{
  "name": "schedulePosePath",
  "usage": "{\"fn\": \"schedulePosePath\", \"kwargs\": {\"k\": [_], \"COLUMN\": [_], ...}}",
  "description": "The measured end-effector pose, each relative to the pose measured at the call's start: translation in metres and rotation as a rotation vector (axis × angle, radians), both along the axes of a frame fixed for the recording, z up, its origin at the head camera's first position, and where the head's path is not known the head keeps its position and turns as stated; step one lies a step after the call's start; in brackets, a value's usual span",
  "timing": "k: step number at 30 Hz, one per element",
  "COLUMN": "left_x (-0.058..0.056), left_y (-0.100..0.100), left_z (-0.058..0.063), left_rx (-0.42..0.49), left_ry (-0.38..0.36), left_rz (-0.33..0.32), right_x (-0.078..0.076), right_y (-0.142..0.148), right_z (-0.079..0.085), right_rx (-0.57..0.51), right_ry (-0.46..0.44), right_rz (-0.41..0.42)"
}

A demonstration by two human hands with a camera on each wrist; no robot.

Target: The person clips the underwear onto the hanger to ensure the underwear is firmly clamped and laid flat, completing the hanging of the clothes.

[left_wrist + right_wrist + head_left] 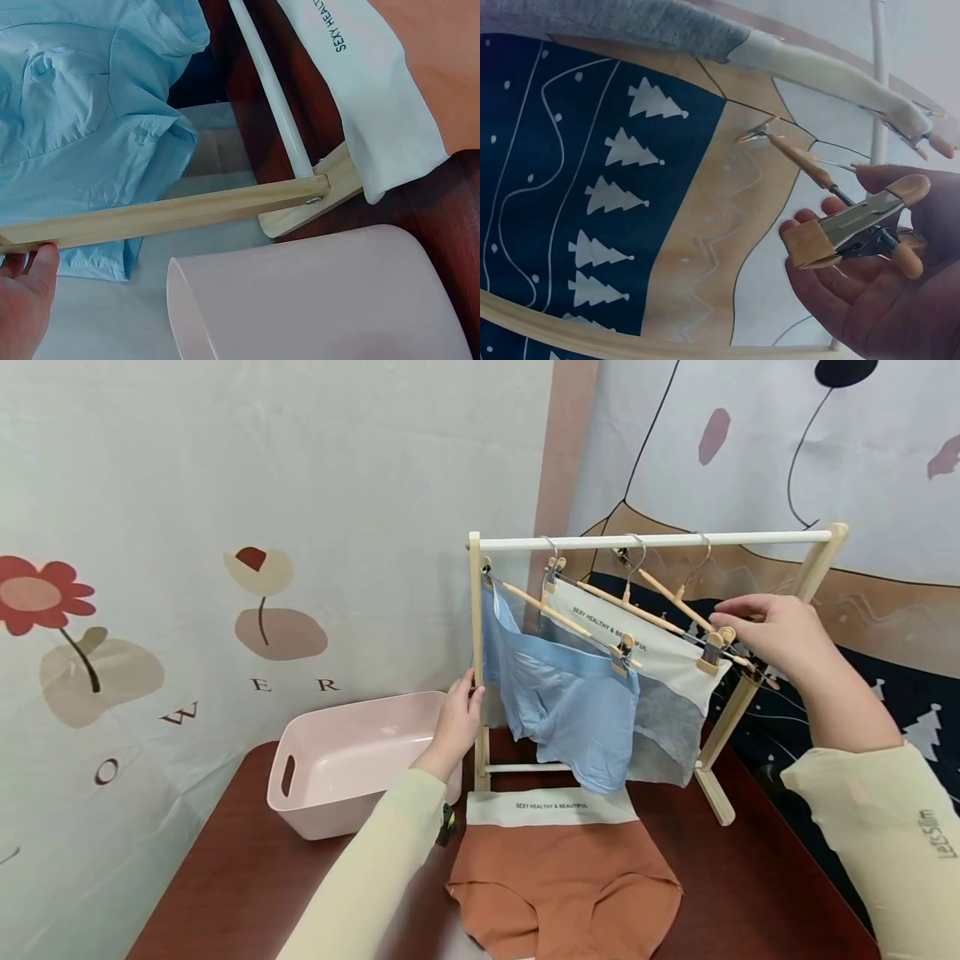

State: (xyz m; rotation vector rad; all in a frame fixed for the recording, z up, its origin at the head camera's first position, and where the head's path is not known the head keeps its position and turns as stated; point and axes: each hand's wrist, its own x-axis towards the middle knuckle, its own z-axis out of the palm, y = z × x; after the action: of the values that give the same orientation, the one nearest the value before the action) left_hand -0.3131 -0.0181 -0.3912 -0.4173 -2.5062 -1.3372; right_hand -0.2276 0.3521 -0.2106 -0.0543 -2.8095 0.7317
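My left hand (456, 720) grips the left wooden post (187, 212) of a small clothes rack, thumb on the near side. At the rack's right end, my right hand (783, 631) holds the clip end of a bare wooden hanger (675, 599); in the right wrist view its metal-and-wood clip (862, 221) lies among the curled fingers. Light blue boxer briefs (566, 693) hang from the left hanger. Behind them, grey briefs (667, 727) with a white waistband are clipped to the middle hanger. Brown briefs (562, 868) with a white waistband lie flat before the rack.
A pink plastic basin (352, 814) stands left of the rack on the dark red table (217, 885). The rack's white top rail (600, 542) carries the hangers. A right wooden foot (715, 797) rests near the table's right side. Patterned cloths cover the walls behind.
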Motion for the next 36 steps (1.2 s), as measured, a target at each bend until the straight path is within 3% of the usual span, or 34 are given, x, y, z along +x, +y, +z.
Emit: {"fn": "schedulePosePath", "kwargs": {"k": [3,7,19,27,36], "left_x": [0.0,0.0,0.001,0.0,0.001], "left_y": [0.0,0.001,0.002,-0.003,-0.002], "left_z": [-0.001,0.0,0.005,0.004,0.002], "left_rx": [-0.001,0.001,-0.005,0.004,-0.013], "left_ry": [0.001,0.004,0.012,-0.009,-0.007], "left_rz": [-0.003,0.001,0.004,-0.004,0.003], "right_x": [-0.006,-0.013,-0.001,0.002,0.004], "right_y": [-0.001,-0.004,-0.012,-0.021,-0.02], "right_z": [0.004,0.007,0.009,0.018,0.014], "right_rx": [0.052,0.134,0.188,0.339,0.294], "right_ry": [-0.084,-0.126,-0.048,-0.029,0.05], "right_rz": [0.023,0.062,-0.009,-0.074,-0.084]}}
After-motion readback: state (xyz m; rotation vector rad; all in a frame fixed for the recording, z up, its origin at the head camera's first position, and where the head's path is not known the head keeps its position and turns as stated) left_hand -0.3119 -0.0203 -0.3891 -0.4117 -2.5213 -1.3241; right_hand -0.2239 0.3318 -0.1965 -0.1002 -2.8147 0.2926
